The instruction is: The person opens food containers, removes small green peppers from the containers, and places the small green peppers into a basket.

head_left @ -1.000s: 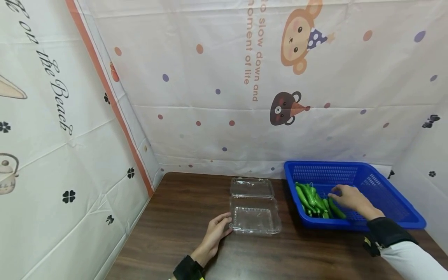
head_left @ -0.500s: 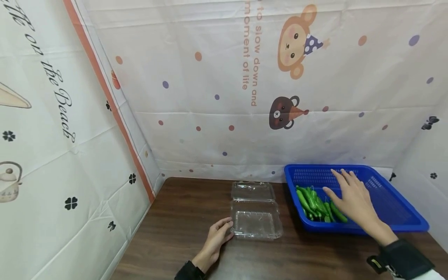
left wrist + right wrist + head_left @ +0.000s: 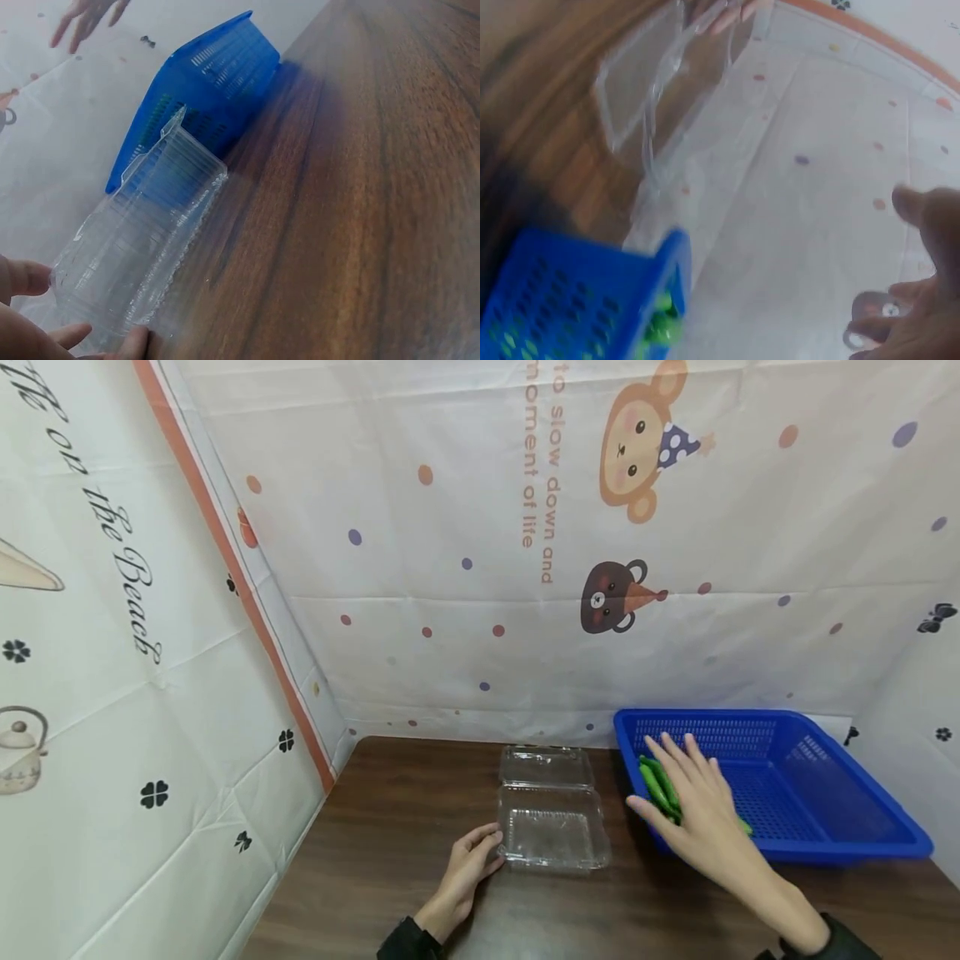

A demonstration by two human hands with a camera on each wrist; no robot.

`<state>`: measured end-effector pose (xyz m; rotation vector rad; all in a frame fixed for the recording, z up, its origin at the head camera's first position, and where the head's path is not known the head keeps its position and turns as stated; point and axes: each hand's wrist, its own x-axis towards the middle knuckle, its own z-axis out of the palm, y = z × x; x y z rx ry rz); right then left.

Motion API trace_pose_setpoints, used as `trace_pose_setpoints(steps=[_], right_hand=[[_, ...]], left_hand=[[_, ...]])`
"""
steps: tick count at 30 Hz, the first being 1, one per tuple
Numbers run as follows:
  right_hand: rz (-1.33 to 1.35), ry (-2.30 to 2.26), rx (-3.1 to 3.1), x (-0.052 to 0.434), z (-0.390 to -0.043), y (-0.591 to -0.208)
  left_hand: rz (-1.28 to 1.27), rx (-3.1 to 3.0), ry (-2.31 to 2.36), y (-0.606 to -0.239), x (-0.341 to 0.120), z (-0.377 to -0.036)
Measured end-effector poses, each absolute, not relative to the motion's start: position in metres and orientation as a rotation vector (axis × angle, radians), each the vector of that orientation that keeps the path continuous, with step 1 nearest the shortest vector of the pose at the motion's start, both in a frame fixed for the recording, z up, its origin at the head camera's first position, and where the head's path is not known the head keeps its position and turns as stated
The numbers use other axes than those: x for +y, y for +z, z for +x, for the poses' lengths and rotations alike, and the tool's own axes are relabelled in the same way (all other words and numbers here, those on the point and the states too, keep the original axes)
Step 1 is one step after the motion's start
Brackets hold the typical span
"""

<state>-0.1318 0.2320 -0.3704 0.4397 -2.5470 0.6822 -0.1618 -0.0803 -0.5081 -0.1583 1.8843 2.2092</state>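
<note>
My left hand [image 3: 463, 870] holds the left edge of a clear plastic clamshell container [image 3: 553, 839], which lies unfolded on the table with its lid at the back. In the left wrist view, thumb and fingers sit at the near end of the container [image 3: 124, 255]. My right hand [image 3: 701, 818] is spread over the left part of a blue plastic basket [image 3: 862, 793], holding nothing. Below it lie long green chili peppers [image 3: 657, 783], mostly hidden by that hand. The right wrist view shows the same hand [image 3: 930, 292] raised, fingers apart, with the peppers [image 3: 660, 330] down in the basket.
The brown wood-grain table [image 3: 360, 843] stretches left and in front of the container. Printed white sheets [image 3: 420, 560] hang behind and on both sides. The basket stands right of the container, near the back sheet.
My right hand has lifted from the peppers, spread its fingers, and shifted left over the basket's left side. The left hand stays at the container's edge.
</note>
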Motion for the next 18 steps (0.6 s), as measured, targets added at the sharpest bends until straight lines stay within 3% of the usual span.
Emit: trace_pose_setpoints(steps=[14, 18], right_hand=[[0.630, 0.606, -2.522, 0.185, -0.118, -0.427], [0.674, 0.518, -2.502, 0.183, -0.121, -0.439]], left_hand=[[-0.107, 1.900, 2.185, -0.500, -0.083, -0.166], [-0.016, 2.158, 1.994, -0.490, -0.093, -0.170]])
